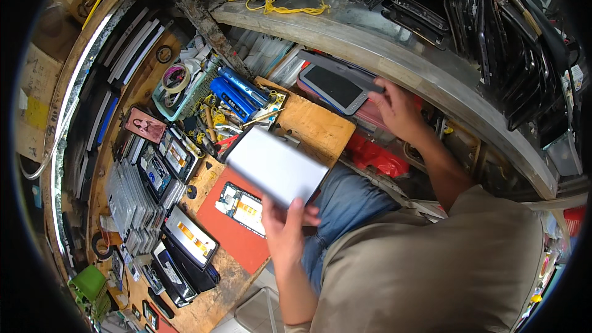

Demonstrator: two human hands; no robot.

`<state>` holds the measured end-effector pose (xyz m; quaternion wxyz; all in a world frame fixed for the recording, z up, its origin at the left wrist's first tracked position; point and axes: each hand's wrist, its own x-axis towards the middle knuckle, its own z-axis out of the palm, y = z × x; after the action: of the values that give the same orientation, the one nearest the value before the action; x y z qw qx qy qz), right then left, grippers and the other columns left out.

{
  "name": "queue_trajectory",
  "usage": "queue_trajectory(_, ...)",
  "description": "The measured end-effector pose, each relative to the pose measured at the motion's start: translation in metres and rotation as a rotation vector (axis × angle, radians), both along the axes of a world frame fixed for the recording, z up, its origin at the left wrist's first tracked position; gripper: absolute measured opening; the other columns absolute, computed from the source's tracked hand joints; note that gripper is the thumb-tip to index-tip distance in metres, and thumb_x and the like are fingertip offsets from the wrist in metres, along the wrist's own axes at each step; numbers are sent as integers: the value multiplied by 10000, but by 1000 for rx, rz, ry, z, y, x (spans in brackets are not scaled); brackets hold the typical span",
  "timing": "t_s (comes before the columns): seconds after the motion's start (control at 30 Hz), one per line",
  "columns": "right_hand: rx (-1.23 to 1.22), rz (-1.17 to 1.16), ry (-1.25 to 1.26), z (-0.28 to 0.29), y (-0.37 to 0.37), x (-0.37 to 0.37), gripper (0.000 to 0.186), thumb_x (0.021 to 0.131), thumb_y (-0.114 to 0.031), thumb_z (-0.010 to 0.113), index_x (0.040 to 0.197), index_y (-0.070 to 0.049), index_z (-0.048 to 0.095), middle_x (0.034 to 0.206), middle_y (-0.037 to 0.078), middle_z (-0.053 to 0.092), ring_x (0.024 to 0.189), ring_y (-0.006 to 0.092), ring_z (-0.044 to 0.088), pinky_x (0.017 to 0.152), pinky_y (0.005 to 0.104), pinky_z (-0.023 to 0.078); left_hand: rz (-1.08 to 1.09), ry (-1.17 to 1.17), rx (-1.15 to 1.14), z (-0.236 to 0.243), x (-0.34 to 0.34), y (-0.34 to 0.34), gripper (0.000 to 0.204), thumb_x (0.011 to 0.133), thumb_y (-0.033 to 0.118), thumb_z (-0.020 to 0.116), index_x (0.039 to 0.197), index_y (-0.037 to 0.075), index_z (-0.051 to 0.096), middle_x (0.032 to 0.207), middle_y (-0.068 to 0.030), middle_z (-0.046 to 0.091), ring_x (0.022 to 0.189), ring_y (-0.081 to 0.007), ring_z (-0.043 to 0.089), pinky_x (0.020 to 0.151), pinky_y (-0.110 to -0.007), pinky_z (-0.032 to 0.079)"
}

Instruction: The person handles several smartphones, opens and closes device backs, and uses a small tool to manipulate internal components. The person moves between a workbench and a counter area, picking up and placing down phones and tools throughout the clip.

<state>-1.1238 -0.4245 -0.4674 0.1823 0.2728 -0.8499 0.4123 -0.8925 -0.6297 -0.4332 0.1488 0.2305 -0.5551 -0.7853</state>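
My left hand grips the near edge of a flat, white, rectangular panel with a dark rim. It is tilted above the bench and slightly blurred, and its exact kind cannot be made out. Under it, an opened phone with bared circuit board and battery lies on an orange-red mat. Off to the right, my right hand has its fingers closed on the grey flap of a folio case. A tablet with a dark screen and light frame lies in that case, over a reddish clear box.
Blue cylinders, hand tools and a tape basket crowd the bench's back. Several opened phones and a stack of clear cases stand at left. A wooden shelf edge curves above my right arm, with dark frames over it.
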Motion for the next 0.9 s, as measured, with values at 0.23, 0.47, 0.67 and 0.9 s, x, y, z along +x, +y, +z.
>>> queue_trajectory(0.23, -210, 29, 229, 29, -6, 23, 243, 837, -126, 777, 984, -22, 613, 967, 137, 661, 849, 285, 641, 725, 376, 519, -428, 46, 81, -1, -107, 28, 676, 1012, 208, 587, 1508, -73, 223, 1255, -230, 573, 1023, -301, 682, 854, -327, 580)
queue_trajectory(0.47, -229, 474, 277, 28, -23, 83, 312, 664, -27, 846, 871, -40, 613, 933, 131, 642, 835, 279, 644, 667, 370, 524, -124, 260, 137, -10, -34, 16, 649, 1020, 153, 537, 1537, -25, 187, 1333, -187, 515, 1172, -254, 560, 995, -376, 474)
queue_trajectory(0.67, -141, 990, 180, 48, -80, 135, 358, 745, -205, 808, 1019, -18, 673, 1084, 122, 665, 927, 305, 667, 750, 398, 549, 491, 127, -422, 2, 25, 4, 512, 986, 39, 509, 1464, -24, 335, 1239, -125, 552, 1064, -159, 545, 908, -287, 438)
queue_trajectory(0.9, 159, 937, 261, 77, -124, 142, 644, 730, -196, 792, 1273, 49, 546, 1272, 212, 558, 1201, 361, 531, 982, 448, 455, 433, -21, -514, 3, 75, 24, 497, 1027, 146, 505, 1465, -44, 369, 1183, -218, 645, 1045, -232, 661, 873, -315, 505)
